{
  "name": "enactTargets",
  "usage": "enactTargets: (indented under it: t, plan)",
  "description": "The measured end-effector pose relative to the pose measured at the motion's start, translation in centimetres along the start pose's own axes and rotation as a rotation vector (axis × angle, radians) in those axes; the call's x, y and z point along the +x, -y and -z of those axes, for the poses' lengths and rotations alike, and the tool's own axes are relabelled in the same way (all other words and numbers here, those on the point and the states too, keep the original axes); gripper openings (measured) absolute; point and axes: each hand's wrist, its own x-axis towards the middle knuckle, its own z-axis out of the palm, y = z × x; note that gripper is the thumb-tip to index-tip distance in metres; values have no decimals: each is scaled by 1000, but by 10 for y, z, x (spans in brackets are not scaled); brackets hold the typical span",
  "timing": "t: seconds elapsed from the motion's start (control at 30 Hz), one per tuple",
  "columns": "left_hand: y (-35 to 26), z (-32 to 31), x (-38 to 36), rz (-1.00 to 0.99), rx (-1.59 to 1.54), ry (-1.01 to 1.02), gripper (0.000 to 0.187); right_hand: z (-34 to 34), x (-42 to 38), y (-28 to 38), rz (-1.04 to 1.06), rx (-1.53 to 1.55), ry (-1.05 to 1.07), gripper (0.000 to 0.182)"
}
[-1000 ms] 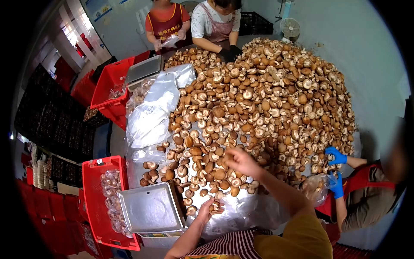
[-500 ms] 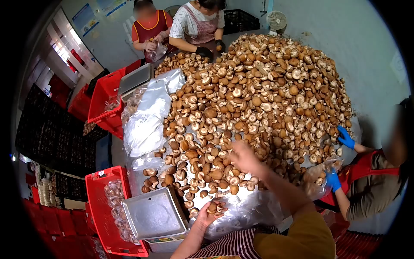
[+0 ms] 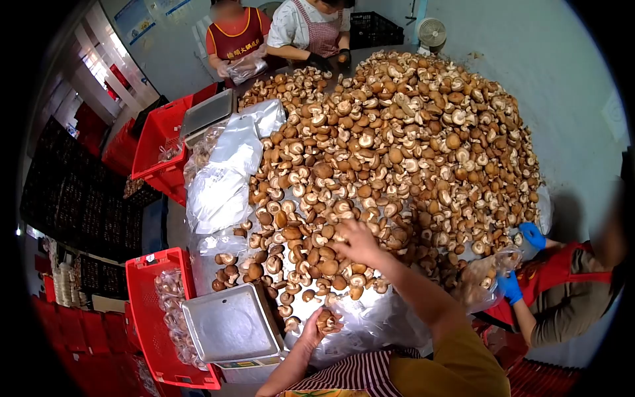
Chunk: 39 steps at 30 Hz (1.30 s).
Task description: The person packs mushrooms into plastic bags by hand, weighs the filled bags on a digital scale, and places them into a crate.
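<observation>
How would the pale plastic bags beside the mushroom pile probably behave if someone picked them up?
The pale plastic bags would probably flop, as they lie creased and overlapping. Their shine suggests they may be slippery, and they look thin, so likely light.

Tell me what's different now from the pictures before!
The right hand has moved left over the loose mushrooms since the last picture. Across the table, one black-gloved hand has moved apart from its partner since the first picture and taken hold of a mushroom. The left hand still cups its mushrooms, and the metal tray stayed put.
</observation>
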Motion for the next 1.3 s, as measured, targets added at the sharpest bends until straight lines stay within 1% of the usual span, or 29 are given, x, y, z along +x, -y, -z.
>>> enactTargets:
  t: [0.03,0.07,0.13,0.17,0.23,0.27,0.3,0.33,0.4,0.47,0.53,0.6,0.67,0.7,0.73,0.8,0.87,0.9,0.97,1.0,1.03,1.1,1.13,1.17,1.2,1.23,1.27,1.3]
  plan:
    - [1,0,0,-2,27,-4,55,-9,-4,2,79,-52,-27,62]
    - [1,-1,1,-3,55,-6,56,-5,-8,5,175,-17,-83,54]
    - [2,1,3,-2,55,-4,57,6,2,4,119,246,-118,46]
    - [3,2,3,-2,54,-2,58,9,14,-14,210,307,-330,38]
    - [3,3,2,8,53,4,58,38,41,-43,-4,342,-501,35]
    - [2,2,2,13,50,14,58,52,52,-54,-168,208,-595,39]
    - [0,-1,1,19,51,14,58,41,76,-89,-278,22,-675,48]
    - [0,-5,1,2,66,8,58,47,83,-97,-425,36,-615,60]
    - [1,-7,2,-12,91,5,58,41,93,-70,-638,-66,-399,67]
    - [4,-1,8,-21,100,11,57,32,96,-34,-518,24,-178,69]
    - [6,1,8,-16,130,-3,59,7,79,-8,-314,-28,-217,62]
    - [3,-2,8,-16,157,-15,62,-6,69,12,-202,-47,-161,54]
    - [3,-6,6,-29,152,-37,61,-9,45,30,-122,116,-175,50]
    - [3,-4,6,-30,141,-4,59,1,30,38,-57,149,-70,51]
    - [3,-3,7,-30,140,-1,59,6,16,38,49,96,-46,49]
    - [3,-5,5,-35,153,-21,58,-2,2,32,143,160,-187,46]
    - [3,-3,7,-30,133,-11,57,22,0,5,18,406,-259,39]
    - [3,-2,7,-21,121,2,57,37,7,-14,-115,419,-296,38]
    - [2,-3,6,-22,125,-7,57,47,19,-60,-322,228,-497,36]
    - [2,-4,6,-16,139,-10,57,41,27,-78,-395,23,-658,35]
    - [2,-4,6,-20,137,-11,57,32,33,-85,-391,22,-657,35]
    - [1,-4,6,-3,140,-4,57,33,32,-75,-432,217,-555,27]
    - [0,-4,7,-4,141,-6,57,28,32,-66,-296,129,-417,29]
    - [0,-6,6,-1,139,-10,56,38,23,-36,-162,40,-277,30]
    - [-1,-7,5,3,137,-14,56,4,22,-39,-29,2,-484,37]
    - [-2,-8,5,7,138,-15,56,-4,21,-27,76,-19,-538,43]
    - [-2,-9,5,2,134,-7,55,0,12,-13,195,54,-539,41]
    - [-2,-9,3,-3,129,-1,55,-1,5,-9,248,240,-454,37]
